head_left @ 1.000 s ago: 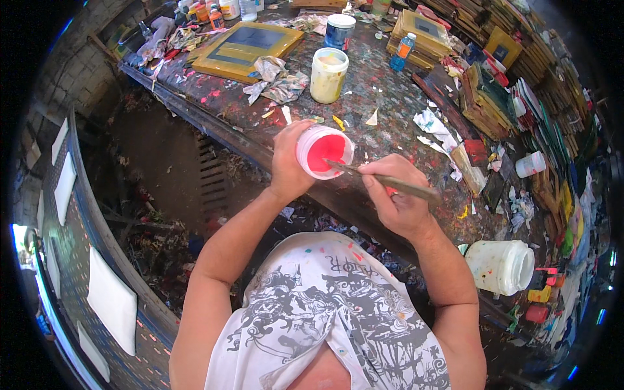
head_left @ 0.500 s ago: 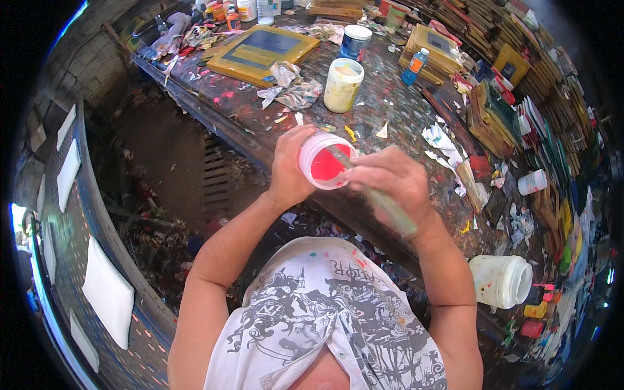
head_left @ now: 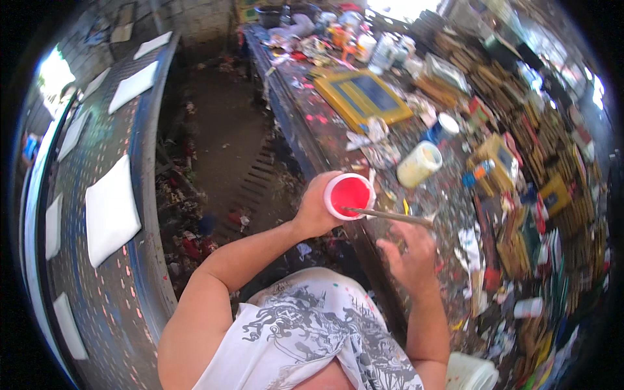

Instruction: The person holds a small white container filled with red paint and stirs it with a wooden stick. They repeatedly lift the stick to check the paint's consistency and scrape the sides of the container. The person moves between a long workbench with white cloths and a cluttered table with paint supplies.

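My left hand (head_left: 317,207) is closed around a whitish plastic jar (head_left: 330,209) and holds it tilted at the near edge of the worktable. Bright red-pink paint (head_left: 346,194) shows inside. A thin stick (head_left: 396,216) stands slanted in the jar, its lower end in the paint and its upper end sticking out to the right over the rim. Just below the stick's outer end is my right hand (head_left: 416,257), slightly blurred, with thumb and fingers apart and nothing visible between them.
Beyond the jar on the paint-stained worktable (head_left: 325,123) lie a yellow-framed screen (head_left: 364,97), crumpled paper (head_left: 380,153) and a pale yellow jar (head_left: 419,164). Wooden frames (head_left: 552,123) are stacked at right. White flat pieces (head_left: 114,211) lie on the long rack at left.
The view has swung toward the left rack. My right hand has let go of the stick and opened, leaving it leaning in the jar. The left hand still holds the jar.
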Tool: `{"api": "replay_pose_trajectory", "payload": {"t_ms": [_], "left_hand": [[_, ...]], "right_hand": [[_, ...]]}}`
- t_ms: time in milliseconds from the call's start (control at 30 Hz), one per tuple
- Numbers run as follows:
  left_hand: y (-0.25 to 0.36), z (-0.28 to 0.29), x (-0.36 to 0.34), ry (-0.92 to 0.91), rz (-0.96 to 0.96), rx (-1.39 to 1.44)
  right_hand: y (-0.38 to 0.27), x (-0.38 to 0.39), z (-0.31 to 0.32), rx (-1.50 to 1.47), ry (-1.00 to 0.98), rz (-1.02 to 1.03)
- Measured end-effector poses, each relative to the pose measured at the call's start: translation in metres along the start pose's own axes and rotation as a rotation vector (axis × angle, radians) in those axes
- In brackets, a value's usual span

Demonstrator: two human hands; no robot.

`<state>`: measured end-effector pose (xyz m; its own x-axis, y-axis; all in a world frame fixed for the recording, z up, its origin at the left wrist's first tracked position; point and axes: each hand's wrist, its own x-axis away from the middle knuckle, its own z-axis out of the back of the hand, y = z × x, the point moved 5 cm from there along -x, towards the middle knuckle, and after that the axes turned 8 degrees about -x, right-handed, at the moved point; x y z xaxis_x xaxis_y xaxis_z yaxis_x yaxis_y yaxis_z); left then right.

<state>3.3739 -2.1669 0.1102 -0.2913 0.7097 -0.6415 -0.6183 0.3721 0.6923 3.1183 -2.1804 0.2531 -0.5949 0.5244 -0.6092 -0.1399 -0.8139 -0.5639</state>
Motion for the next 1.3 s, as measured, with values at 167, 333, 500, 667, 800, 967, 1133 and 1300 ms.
{"api": "replay_pose_trajectory", "payload": {"t_ms": [167, 333, 500, 667, 800, 967, 1133, 1300], "left_hand": [[-0.065, 0.062, 0.02, 0.164, 0.515, 0.17], [-0.124, 0.143, 0.066, 0.567, 0.815, 0.257], [-0.14, 0.208, 0.102, 0.647, 0.851, 0.122], [-0.144, 0.237, 0.1, 0.534, 0.764, 0.044], [-0.137, 0.24, 0.081, 0.302, 0.595, -0.045], [-0.127, 0.222, 0.049, 0.089, 0.402, -0.247], [-0.141, 0.208, 0.017, 0.106, 0.302, -0.304], [-0.201, 0.211, -0.021, 0.082, 0.346, -0.041]], "right_hand": [[0.023, 0.026, -0.033, 0.027, -0.209, -0.085], [0.057, 0.061, -0.076, -0.171, -0.195, -0.325], [0.053, 0.043, -0.122, -0.238, -0.316, -0.174], [0.031, -0.011, -0.168, -0.276, -0.359, -0.012], [0.003, -0.076, -0.204, -0.346, -0.275, 0.138], [-0.022, -0.171, -0.25, -0.578, 0.044, 0.098], [-0.039, -0.234, -0.3, -1.071, 0.126, 0.049], [-0.054, -0.257, -0.331, -1.053, -0.075, 0.225]]}}
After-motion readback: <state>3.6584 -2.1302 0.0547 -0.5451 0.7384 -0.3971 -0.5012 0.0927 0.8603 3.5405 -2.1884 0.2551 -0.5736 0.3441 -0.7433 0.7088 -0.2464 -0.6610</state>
